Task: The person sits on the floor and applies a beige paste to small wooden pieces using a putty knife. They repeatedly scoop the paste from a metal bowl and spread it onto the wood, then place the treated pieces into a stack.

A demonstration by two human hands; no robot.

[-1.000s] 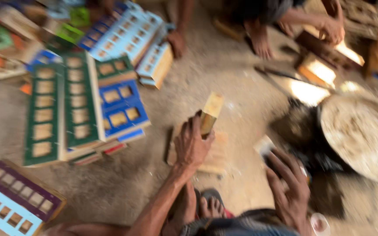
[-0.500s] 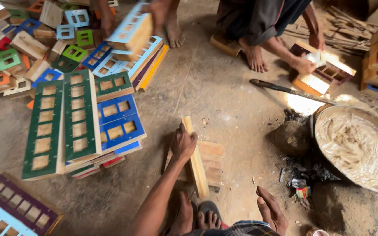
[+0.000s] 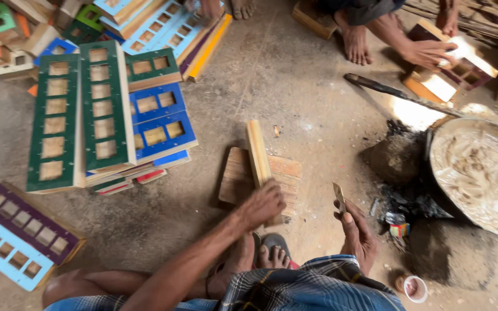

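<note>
Wooden strip [image 3: 258, 151] lies lengthwise across a flat wooden board [image 3: 286, 170] on the floor, its near end gripped by the left hand [image 3: 262, 203]. Left of the board sit stacked green and blue slotted frames [image 3: 105, 115]. Right of the board, the right hand [image 3: 357, 233] pinches a small flat blade [image 3: 339, 196] upright. Farther right stands a pan of pale paste [image 3: 479, 173].
</note>
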